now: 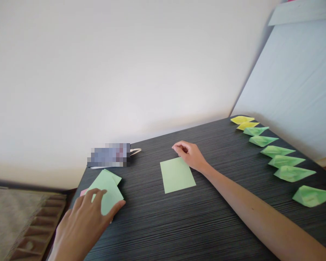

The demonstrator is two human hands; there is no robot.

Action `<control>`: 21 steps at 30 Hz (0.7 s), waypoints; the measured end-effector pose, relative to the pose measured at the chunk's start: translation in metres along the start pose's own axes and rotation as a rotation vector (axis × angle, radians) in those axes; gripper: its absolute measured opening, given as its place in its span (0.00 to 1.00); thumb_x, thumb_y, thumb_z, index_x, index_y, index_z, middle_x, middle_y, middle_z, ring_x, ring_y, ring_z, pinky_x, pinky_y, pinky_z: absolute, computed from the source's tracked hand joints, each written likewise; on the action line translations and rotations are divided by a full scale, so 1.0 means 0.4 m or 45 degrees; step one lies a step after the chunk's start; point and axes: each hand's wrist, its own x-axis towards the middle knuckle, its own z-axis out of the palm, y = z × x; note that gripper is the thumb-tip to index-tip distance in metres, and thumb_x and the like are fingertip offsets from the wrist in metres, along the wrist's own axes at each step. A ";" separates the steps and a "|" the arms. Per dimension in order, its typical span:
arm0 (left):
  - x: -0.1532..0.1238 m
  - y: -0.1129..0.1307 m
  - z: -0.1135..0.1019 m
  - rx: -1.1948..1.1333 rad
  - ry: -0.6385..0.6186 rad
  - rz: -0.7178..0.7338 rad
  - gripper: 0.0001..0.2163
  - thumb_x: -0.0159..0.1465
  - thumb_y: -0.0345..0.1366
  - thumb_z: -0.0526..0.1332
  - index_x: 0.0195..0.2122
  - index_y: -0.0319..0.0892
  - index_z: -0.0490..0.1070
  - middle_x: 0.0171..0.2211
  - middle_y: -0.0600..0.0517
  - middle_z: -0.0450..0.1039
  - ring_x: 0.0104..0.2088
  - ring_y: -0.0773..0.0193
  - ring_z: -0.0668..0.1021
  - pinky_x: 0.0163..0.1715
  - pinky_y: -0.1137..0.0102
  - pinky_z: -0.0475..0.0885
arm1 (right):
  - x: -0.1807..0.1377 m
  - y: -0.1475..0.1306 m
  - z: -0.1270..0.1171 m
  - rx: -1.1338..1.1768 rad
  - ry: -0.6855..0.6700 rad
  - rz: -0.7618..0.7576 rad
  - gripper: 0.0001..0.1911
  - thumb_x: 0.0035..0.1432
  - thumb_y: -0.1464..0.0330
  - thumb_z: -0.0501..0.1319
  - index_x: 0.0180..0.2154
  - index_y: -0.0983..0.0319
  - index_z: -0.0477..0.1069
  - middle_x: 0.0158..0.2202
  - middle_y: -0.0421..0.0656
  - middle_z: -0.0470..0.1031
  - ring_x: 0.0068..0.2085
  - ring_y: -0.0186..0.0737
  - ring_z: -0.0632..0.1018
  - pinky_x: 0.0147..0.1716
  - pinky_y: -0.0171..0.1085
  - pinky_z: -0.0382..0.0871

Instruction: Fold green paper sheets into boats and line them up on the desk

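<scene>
A single light green paper sheet [177, 175] lies flat on the dark wood-grain table [179, 224]. My right hand [189, 154] rests at the sheet's far right corner, fingers curled, touching its edge. My left hand [83, 221] lies flat with spread fingers on a small stack of green paper sheets [108, 190] at the table's left edge; a pink sheet [84, 191] peeks out from under the stack.
Several folded green paper boats [285, 161] and two yellow ones [243, 122] line the table's right side. A blurred dark object [110, 155] with a white cord lies at the back left by the wall. A carpeted floor [13, 217] shows to the left.
</scene>
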 end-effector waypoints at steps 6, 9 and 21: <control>0.080 0.217 -0.016 -0.297 0.213 0.568 0.24 0.64 0.52 0.50 0.56 0.43 0.62 0.58 0.45 0.60 0.57 0.51 0.64 0.54 0.57 0.64 | -0.001 -0.001 0.000 -0.008 0.012 0.009 0.14 0.59 0.60 0.54 0.35 0.61 0.74 0.22 0.39 0.69 0.23 0.33 0.67 0.24 0.34 0.60; 0.144 0.328 -0.005 -0.438 0.208 0.704 0.29 0.62 0.54 0.54 0.59 0.40 0.58 0.59 0.42 0.58 0.59 0.48 0.61 0.54 0.55 0.63 | -0.003 -0.005 -0.010 -0.035 0.055 -0.002 0.15 0.61 0.60 0.52 0.36 0.61 0.73 0.23 0.39 0.69 0.24 0.33 0.68 0.25 0.33 0.62; 0.192 0.385 0.075 -1.218 0.334 0.651 0.04 0.60 0.31 0.59 0.37 0.42 0.67 0.34 0.53 0.69 0.37 0.63 0.72 0.41 0.66 0.68 | 0.000 -0.015 -0.037 -0.125 -0.153 -0.130 0.15 0.59 0.59 0.57 0.45 0.57 0.71 0.43 0.44 0.74 0.39 0.39 0.73 0.36 0.37 0.65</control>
